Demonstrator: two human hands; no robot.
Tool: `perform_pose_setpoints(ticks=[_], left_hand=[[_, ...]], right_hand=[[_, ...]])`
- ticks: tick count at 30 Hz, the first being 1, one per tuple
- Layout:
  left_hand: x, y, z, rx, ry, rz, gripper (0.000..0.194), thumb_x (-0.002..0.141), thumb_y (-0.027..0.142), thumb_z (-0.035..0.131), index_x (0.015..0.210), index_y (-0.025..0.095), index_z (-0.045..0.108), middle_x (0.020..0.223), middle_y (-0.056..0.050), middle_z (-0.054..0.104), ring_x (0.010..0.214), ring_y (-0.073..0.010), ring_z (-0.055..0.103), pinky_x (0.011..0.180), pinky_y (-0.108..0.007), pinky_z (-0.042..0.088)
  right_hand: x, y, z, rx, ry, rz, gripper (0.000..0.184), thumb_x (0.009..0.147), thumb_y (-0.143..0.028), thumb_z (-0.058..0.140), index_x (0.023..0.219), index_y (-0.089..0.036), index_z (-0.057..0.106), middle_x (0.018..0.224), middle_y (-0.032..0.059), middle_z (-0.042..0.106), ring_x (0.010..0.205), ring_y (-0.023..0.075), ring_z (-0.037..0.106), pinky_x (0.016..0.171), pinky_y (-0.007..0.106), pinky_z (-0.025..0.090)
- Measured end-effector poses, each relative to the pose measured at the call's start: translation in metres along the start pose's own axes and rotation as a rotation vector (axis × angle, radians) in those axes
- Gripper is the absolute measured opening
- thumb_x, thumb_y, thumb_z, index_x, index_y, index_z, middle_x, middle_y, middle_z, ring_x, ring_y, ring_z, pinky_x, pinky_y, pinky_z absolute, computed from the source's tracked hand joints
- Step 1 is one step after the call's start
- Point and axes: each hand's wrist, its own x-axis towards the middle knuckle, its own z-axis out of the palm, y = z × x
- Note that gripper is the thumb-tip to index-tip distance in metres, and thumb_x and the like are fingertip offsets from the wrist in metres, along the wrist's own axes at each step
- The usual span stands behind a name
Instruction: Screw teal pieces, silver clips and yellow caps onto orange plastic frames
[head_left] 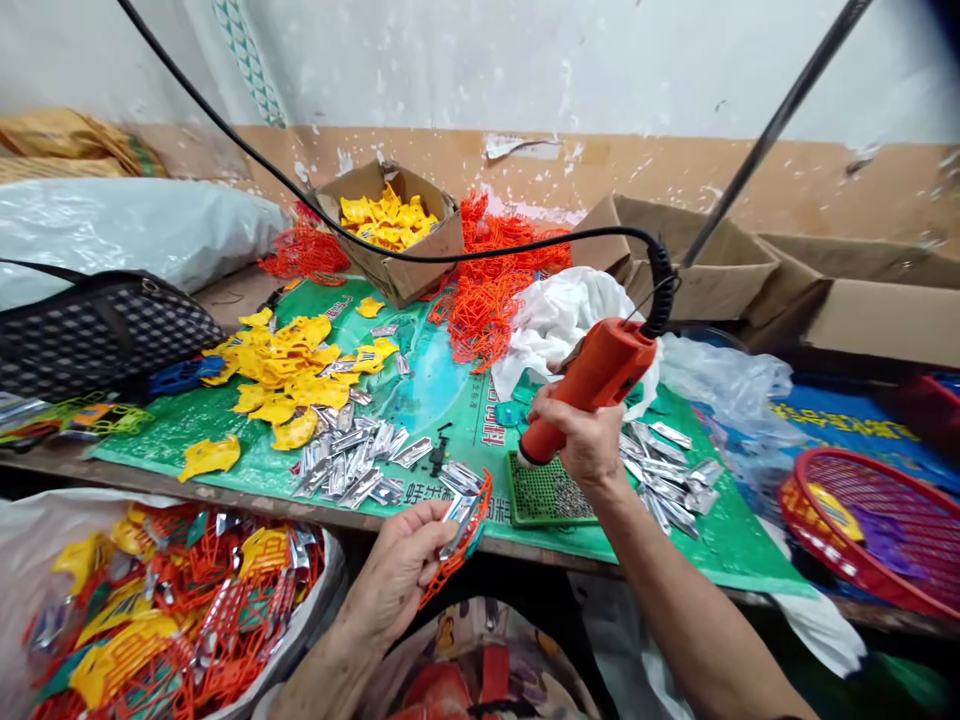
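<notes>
My left hand [397,570] pinches a small plastic assembly [463,530] with an orange lattice edge and silvery pieces, held at the table's front edge. In my right hand [581,435] is a red electric screwdriver [592,385], gripped around its body and tilted, its lower end over a green tray [525,500] of small metal screws. A black coiled cable [660,285] leaves its top. Left of the tray lies a heap of shiny silver pieces [356,455], with yellow plastic pieces [289,370] behind. More silver pieces [667,475] lie beside my right wrist.
A carton of yellow pieces [452,240] and tangled orange lattice parts [480,300] stand at the back. More cartons [885,315] and a red basket [795,490] are right. A white sack [330,570] of mixed parts is lower left. A black cable [247,150] hangs across.
</notes>
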Motion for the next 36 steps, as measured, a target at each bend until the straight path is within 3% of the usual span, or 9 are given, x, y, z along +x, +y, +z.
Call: perform_pose_setpoints(ticks=[14,20,24,26,29,32,36], left_hand=[[-0.001,-0.001,0.0,-0.027,-0.006,-0.041,0.025,0.063,0.029,0.079,0.077,0.012,0.068,0.059,0.002,0.057,0.042,-0.0009,0.031,0.038,-0.013,0.019],[0.001,-0.004,-0.001,-0.001,-0.01,-0.036,0.024,0.065,0.029,0.078,0.078,0.012,0.067,0.058,0.003,0.057,0.041,-0.0006,0.026,0.038,-0.015,0.015],[-0.002,-0.002,0.005,0.023,-0.039,-0.029,0.021,0.064,0.03,0.077,0.073,0.013,0.067,0.056,0.004,0.054,0.041,-0.0011,0.023,0.038,-0.016,0.013],[-0.005,0.001,0.011,0.049,-0.06,-0.021,0.02,0.063,0.03,0.077,0.071,0.013,0.068,0.055,0.005,0.054,0.041,-0.0016,0.024,0.039,-0.017,0.015],[-0.008,0.005,0.018,0.078,-0.097,-0.012,0.017,0.063,0.028,0.076,0.069,0.013,0.07,0.055,0.004,0.056,0.045,-0.0036,0.033,0.045,-0.016,0.025],[-0.008,0.006,0.021,0.067,-0.131,-0.023,0.018,0.063,0.026,0.075,0.077,0.014,0.073,0.065,0.0,0.064,0.057,-0.0081,0.048,0.056,-0.018,0.036],[-0.004,0.003,0.02,0.106,-0.139,-0.007,0.016,0.066,0.024,0.072,0.078,0.014,0.073,0.066,0.0,0.065,0.058,-0.0087,0.049,0.057,-0.019,0.034]], right_hand=[[0.001,-0.004,-0.001,0.009,-0.019,0.009,0.032,0.06,-0.022,0.076,0.089,-0.018,0.064,0.066,-0.0042,0.061,0.055,0.0144,0.056,0.057,0.032,0.049],[0.001,-0.003,-0.001,-0.005,-0.014,0.008,0.033,0.059,-0.022,0.076,0.09,-0.019,0.065,0.066,-0.0045,0.061,0.055,0.0148,0.056,0.058,0.033,0.049],[-0.001,-0.004,-0.001,-0.035,-0.035,0.002,0.02,0.06,-0.023,0.075,0.075,-0.019,0.064,0.065,-0.0035,0.061,0.056,0.0146,0.056,0.059,0.033,0.049],[-0.002,-0.006,0.001,-0.05,-0.038,-0.003,0.021,0.06,-0.024,0.075,0.077,-0.019,0.064,0.065,-0.0039,0.061,0.056,0.0146,0.055,0.059,0.033,0.049],[-0.005,-0.008,0.003,-0.085,-0.017,-0.01,0.03,0.058,-0.023,0.075,0.086,-0.02,0.065,0.064,-0.0046,0.061,0.056,0.0146,0.054,0.059,0.033,0.049],[-0.007,-0.01,0.005,-0.129,-0.031,-0.02,0.017,0.059,-0.022,0.075,0.07,-0.019,0.062,0.064,-0.0035,0.06,0.056,0.0142,0.053,0.058,0.032,0.049],[-0.007,-0.009,0.004,-0.129,-0.043,-0.032,0.015,0.06,-0.023,0.075,0.066,-0.019,0.061,0.063,-0.0032,0.06,0.056,0.0141,0.053,0.059,0.032,0.048]])
